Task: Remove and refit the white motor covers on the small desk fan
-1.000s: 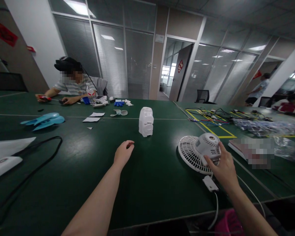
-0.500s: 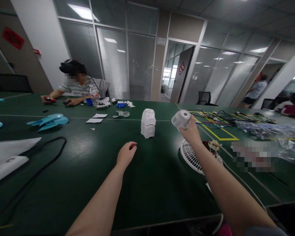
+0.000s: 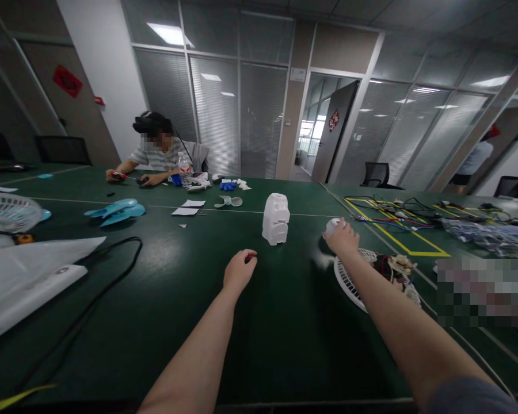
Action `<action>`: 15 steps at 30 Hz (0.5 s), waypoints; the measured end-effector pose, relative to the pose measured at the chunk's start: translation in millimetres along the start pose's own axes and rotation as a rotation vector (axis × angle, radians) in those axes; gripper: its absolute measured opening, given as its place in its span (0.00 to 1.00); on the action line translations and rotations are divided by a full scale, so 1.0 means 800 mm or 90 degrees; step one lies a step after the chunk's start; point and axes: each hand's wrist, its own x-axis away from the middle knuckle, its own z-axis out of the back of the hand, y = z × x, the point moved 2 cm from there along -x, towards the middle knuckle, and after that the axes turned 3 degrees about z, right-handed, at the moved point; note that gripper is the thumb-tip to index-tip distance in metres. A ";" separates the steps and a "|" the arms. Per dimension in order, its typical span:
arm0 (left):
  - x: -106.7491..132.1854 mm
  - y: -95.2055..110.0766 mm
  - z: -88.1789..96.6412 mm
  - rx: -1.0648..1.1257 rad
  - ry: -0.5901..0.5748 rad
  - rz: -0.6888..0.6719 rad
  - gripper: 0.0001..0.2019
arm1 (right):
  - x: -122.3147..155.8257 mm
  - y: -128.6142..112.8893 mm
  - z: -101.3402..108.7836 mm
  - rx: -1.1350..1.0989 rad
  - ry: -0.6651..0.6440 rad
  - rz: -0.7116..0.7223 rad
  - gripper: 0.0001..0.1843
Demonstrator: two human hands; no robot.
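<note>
A white vented plastic housing [image 3: 333, 223], partly covered by my fingers, is under my right hand [image 3: 344, 237] low over the table. My right hand grips it from above. My left hand [image 3: 240, 269] rests near the table's middle, its fingers curled in with nothing visible in them. Just beyond it, a second white vented housing [image 3: 276, 219] stands upright on the table, apart from both hands. Beside my right forearm lies a round white fan grille [image 3: 349, 283] with a motor and wires [image 3: 397, 267] on it, partly hidden by the arm.
Blue fan blades [image 3: 116, 211], white papers [image 3: 187, 208] and a white fan base [image 3: 30, 299] with a black cable lie to the left. Wires [image 3: 397, 213] and plastic bags [image 3: 475, 236] are at right. A co-worker [image 3: 155, 146] sits across the table.
My right hand has lowered the white housing from the air towards the table. My left hand keeps its curled pose. The whole view has shifted, so things appear further right.
</note>
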 end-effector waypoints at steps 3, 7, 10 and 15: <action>0.000 -0.002 0.000 0.015 0.004 -0.008 0.11 | 0.048 0.000 0.031 -0.019 0.107 0.197 0.35; 0.000 -0.004 -0.002 0.009 -0.003 -0.011 0.11 | 0.107 0.082 0.072 -0.016 0.290 0.283 0.30; 0.002 -0.001 -0.003 0.000 -0.005 -0.007 0.11 | 0.111 0.177 0.076 -0.023 0.279 0.140 0.37; 0.005 0.003 -0.002 0.010 -0.009 0.003 0.11 | 0.098 0.248 0.040 -0.228 -0.066 0.124 0.33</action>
